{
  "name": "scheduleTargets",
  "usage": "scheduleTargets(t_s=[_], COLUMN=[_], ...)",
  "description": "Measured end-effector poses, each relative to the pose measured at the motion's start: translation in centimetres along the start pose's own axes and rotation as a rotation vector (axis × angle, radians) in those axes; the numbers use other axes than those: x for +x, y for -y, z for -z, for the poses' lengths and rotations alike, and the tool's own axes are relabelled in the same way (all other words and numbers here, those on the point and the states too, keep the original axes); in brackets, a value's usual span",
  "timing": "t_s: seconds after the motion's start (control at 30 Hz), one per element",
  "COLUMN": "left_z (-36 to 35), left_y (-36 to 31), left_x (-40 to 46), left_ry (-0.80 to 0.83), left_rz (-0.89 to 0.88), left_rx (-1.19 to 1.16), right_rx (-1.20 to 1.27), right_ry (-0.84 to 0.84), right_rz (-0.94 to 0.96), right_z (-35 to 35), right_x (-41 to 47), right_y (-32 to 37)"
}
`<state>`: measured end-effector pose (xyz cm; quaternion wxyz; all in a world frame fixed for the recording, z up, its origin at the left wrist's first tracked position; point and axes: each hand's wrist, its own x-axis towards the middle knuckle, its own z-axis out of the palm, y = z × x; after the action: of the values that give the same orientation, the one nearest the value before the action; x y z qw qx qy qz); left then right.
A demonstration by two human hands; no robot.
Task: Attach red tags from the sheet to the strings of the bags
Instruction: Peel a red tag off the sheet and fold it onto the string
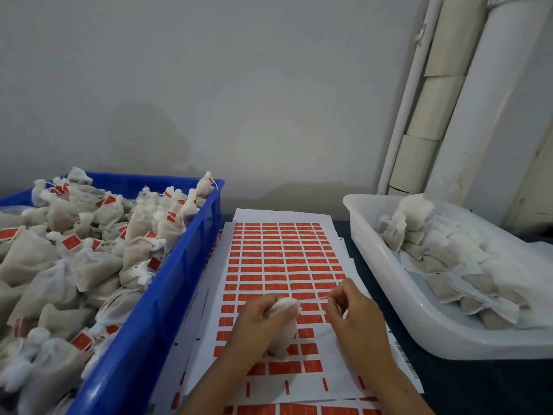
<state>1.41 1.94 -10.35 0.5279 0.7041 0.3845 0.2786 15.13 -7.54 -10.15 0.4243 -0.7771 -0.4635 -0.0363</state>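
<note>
we look down on our left hand (259, 319), its fingers curled round a small white bag (284, 323) and gripping it at the gathered neck, just above the sheet (284, 265) of red tags. the bag's body hangs below the fist, toward the near edge. our right hand (353, 317) sits just to the right, its fingertips pinching the bag's string (312, 298), which runs taut from the neck across to the thumb and forefinger. something reddish shows at the pinch, perhaps a tag, though it is too small for us to be sure.

the sheet lies in the middle of the table, on top of more sheets like it; its near rows have bare gaps (only thin red slivers left there). to the left stands a blue crate (167, 283) heaped with bags that carry red tags. to the right, a white tray (389, 295) holds bags with no red showing, on the dark tabletop (478, 381).
</note>
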Motion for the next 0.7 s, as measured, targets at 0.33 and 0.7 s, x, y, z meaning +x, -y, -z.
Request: scheduleTargets(t_s=[0.33,0.7], left_z=[0.6,0.0], left_y=[-1.5,-0.8], left_x=[0.2,-0.6], left_ry=[0.004,-0.084], left_rz=[0.278,-0.055], left_rx=[-0.548,-0.213], right_rx=[-0.023,-0.165], right_ry=[0.140,0.179], right_rz=[0.087,0.540], right_z=[-1.2,-0.2], right_x=[-1.0,-0.8], right_y=[0.5,2.5])
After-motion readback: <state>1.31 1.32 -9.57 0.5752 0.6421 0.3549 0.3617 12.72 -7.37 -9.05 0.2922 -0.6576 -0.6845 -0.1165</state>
